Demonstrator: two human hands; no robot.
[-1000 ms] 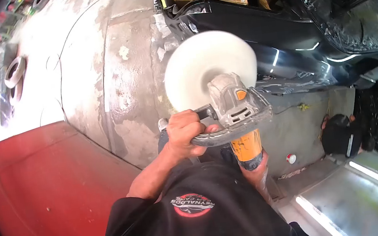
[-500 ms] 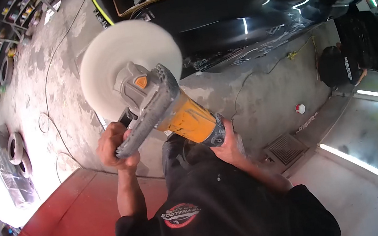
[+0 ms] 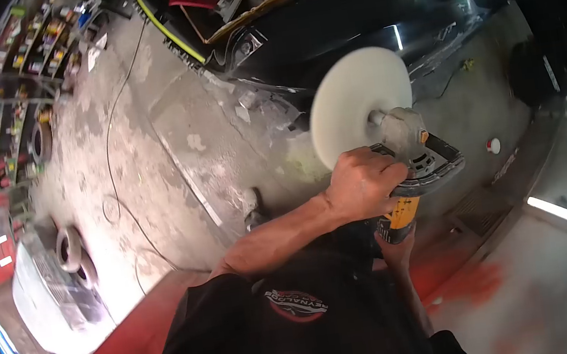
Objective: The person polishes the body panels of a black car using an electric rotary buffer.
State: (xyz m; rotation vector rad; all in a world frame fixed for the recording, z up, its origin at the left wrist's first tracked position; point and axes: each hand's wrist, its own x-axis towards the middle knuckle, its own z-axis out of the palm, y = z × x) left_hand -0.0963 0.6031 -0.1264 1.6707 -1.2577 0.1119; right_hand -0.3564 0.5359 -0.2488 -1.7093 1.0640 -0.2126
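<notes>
My left hand (image 3: 366, 182) is wrapped round the front loop handle of a polisher (image 3: 407, 139). Lower down, my right hand (image 3: 396, 239) grips the rear end of its yellow body and is partly hidden behind it. The polisher's round white pad (image 3: 359, 99) faces away from me, tilted, its surface smooth with blur. Behind the pad's upper edge lies a glossy black car panel (image 3: 342, 22); whether the two touch I cannot tell.
A cardboard box (image 3: 255, 12) of parts stands on the car. Tires (image 3: 69, 249), a cable (image 3: 107, 143) and shelves (image 3: 20, 133) are at left. Below left is a red panel (image 3: 126, 341). A person in dark clothes (image 3: 532, 76) is at far right, near a small white container (image 3: 493, 146).
Over the last second the polisher swung left in view, then back right, with both my hands staying on it. The view has shifted too, showing more shelves at left.
</notes>
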